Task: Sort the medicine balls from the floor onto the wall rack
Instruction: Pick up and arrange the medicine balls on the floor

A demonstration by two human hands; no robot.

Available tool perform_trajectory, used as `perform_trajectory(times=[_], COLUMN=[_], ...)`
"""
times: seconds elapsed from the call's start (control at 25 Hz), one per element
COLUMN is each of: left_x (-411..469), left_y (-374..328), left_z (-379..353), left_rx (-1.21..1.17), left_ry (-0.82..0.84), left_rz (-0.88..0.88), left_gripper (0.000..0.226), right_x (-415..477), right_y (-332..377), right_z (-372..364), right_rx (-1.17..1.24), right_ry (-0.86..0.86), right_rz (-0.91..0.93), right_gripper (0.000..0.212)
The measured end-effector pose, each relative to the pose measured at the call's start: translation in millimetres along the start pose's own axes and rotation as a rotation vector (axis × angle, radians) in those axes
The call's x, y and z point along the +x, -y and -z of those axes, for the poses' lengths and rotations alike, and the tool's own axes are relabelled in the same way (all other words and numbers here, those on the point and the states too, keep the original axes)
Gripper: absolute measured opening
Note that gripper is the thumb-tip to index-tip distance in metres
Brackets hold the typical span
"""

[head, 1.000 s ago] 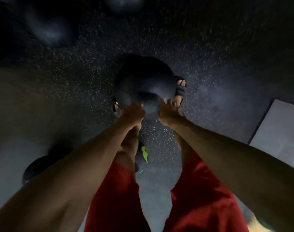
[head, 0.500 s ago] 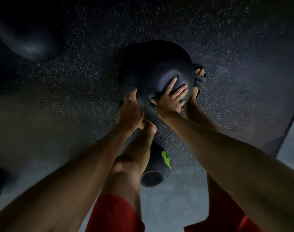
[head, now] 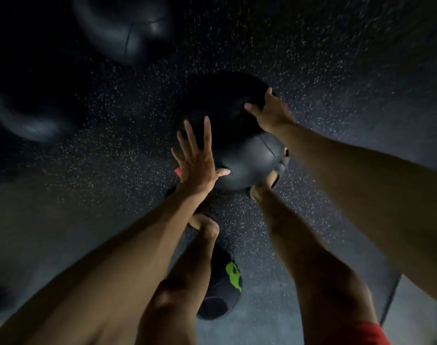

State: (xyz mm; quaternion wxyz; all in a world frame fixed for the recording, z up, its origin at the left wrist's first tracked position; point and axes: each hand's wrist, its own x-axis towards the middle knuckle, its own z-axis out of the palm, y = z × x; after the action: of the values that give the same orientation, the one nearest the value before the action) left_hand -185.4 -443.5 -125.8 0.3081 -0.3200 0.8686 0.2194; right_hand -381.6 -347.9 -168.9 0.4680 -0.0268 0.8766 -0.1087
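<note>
The medicine ball (head: 247,163) is black and smooth, with a thin seam curving over its lit side. It sits between the hands, low over the speckled floor (head: 337,70); I cannot tell whether it touches. The left hand (head: 197,158) presses its near side, fingers straight and spread wide. The right hand (head: 271,114) lies spread over its far top. Beyond the left hand lies another black ball (head: 122,28).

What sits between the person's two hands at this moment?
The black medicine ball, seen in the head view: left hand flat on its near side, right hand on its far side.
</note>
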Motion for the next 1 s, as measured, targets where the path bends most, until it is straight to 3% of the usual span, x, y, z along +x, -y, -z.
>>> perform_trajectory(times=[0.12,0.32,0.48,0.6,0.8,0.92,1.0], left_x=[40.8,89.4,118.2,130.5,111.8,90.8,82.9], left_y=[-28.7,-48.0,-61.5,-73.3,-83.0,-83.1,-89.1], left_z=[21.0,53.4,82.7,98.5,77.3,57.7,48.5], left_rx=[0.051,0.060,0.055,-0.034,-0.182,-0.129,-0.058], left_ry=[0.035,0.155,0.227,0.183,-0.117,-0.267,-0.283], left_rz=[-0.002,0.051,0.116,0.130,-0.056,-0.137,-0.162], left_gripper=[0.138,0.136,0.133,0.129,0.099,0.101,0.108], right_x=[5.7,-39.1,-56.0,-29.5,10.5,53.4,86.4], right_y=[-5.3,-27.4,-38.9,-30.2,-34.1,-24.4,-16.0], right_z=[3.8,-18.4,-30.7,-11.9,39.9,88.5,123.8], right_rx=[0.015,-0.035,-0.196,-0.184,-0.105,-0.021,0.017], right_ry=[-0.236,-0.330,-0.257,-0.179,-0.046,0.103,0.186], right_rz=[0.083,0.284,0.404,0.363,0.321,0.248,0.197], right_gripper=[0.062,0.065,0.099,0.105,0.103,0.105,0.106])
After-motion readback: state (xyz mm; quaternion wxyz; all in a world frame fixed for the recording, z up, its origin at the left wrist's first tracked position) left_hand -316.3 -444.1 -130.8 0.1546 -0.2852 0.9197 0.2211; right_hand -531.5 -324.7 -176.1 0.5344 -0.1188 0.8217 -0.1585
